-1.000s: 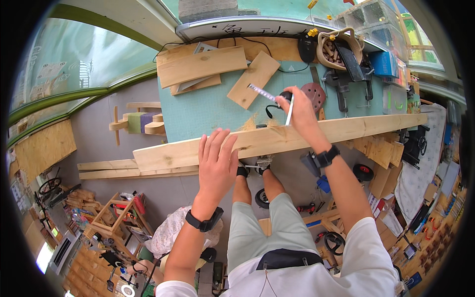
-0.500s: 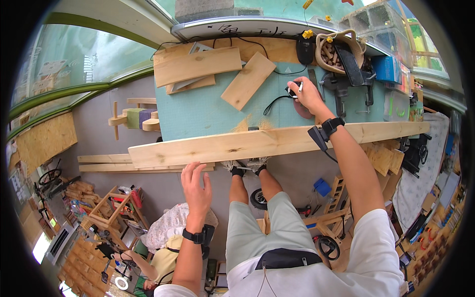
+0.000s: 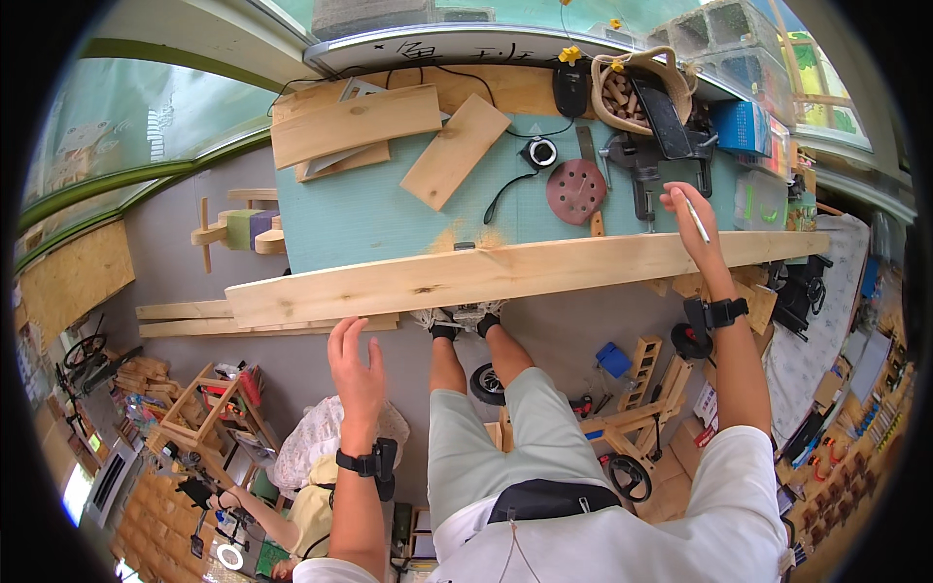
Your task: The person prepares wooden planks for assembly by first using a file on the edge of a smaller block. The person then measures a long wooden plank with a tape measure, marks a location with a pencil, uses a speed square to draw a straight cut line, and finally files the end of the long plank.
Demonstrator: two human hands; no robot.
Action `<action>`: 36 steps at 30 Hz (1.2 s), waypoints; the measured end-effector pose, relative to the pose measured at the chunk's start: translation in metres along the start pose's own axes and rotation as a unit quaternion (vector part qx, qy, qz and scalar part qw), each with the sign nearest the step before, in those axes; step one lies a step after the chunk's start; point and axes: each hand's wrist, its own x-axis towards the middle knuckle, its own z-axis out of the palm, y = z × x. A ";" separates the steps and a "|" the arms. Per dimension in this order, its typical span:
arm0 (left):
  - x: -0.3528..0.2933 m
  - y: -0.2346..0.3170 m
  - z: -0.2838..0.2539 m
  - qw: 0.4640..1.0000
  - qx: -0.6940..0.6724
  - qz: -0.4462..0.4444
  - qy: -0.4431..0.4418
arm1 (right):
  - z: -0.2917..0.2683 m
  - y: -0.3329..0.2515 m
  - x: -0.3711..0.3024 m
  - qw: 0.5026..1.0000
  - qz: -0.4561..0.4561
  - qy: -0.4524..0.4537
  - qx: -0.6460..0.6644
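long plank [image 3: 525, 274] lying along the near edge of the green bench [image 3: 369, 219], overhanging its left end. right hand [image 3: 692, 219] closed round a pencil [image 3: 696, 220], hovering over the plank's right end, just beside the black clamp [image 3: 646, 165] near the bench's right edge. left hand [image 3: 355, 364] open, fingers spread, empty, below the plank's left part, apart from it. seemingly mid marking-out. next likely calls for steadying the plank with the left hand, then setting the pencil tip down on the wood.
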 end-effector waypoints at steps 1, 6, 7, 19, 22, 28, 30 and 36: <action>0.001 -0.003 -0.001 1.000 0.026 0.007 0.003 | -0.007 0.002 -0.010 0.999 0.028 0.005 0.030; 0.042 0.010 -0.006 0.975 0.201 0.081 -0.047 | -0.011 -0.017 -0.073 0.993 0.045 0.008 -0.104; 0.051 0.011 -0.006 0.955 0.273 0.085 -0.080 | -0.008 -0.014 -0.086 0.989 -0.011 0.017 -0.149; 0.086 0.014 -0.040 0.931 0.298 0.187 -0.093 | 0.009 0.039 -0.196 0.957 0.158 0.241 0.028; 0.105 0.051 -0.073 0.927 0.280 0.232 -0.094 | 0.006 0.076 -0.227 0.921 0.275 0.252 0.116; 0.171 0.137 -0.133 0.908 0.292 0.288 -0.089 | -0.006 0.106 -0.212 0.910 0.294 0.224 0.190; 0.188 0.162 -0.136 0.901 0.299 0.306 -0.065 | -0.010 0.114 -0.208 0.903 0.312 0.211 0.205; 0.182 0.173 -0.138 0.897 0.314 0.312 -0.015 | 0.001 0.102 -0.198 0.901 0.277 0.180 0.281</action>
